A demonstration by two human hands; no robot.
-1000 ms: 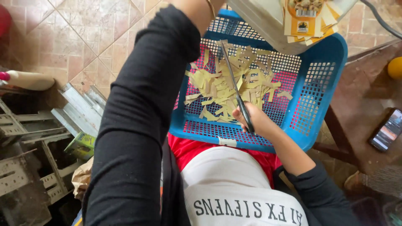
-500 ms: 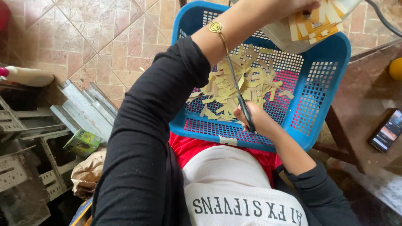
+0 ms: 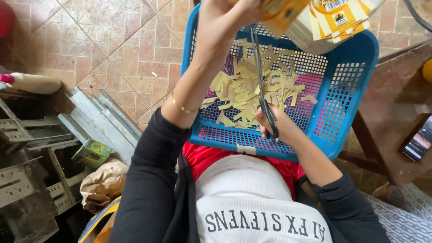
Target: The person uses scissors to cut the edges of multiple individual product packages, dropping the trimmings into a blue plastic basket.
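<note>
I see the basket [image 3: 346,96] resting on my lap, with the cut card strips [image 3: 252,92] heaped inside it. My right hand [image 3: 279,126] sits at the basket's near edge, holding the scissors [image 3: 263,90] that reach up over the strips. My left hand [image 3: 225,18] is raised above the basket's far left corner, gripping a card [image 3: 281,13]. A stack of cards [image 3: 333,22] lies at the far right rim. Metal channels [image 3: 101,121] and a small box [image 3: 92,153] lie on the floor to my left; a phone [image 3: 418,144] lies on the counter to my right.

Person seen from above: black long sleeves [image 3: 148,189] pushed up both forearms; thin gold bracelet [image 3: 182,108] just above the left sleeve's cuff; white top [image 3: 252,198] with dark block lettering between the sleeves; red garment [image 3: 211,157] showing above the white top, nearest the hands
</note>
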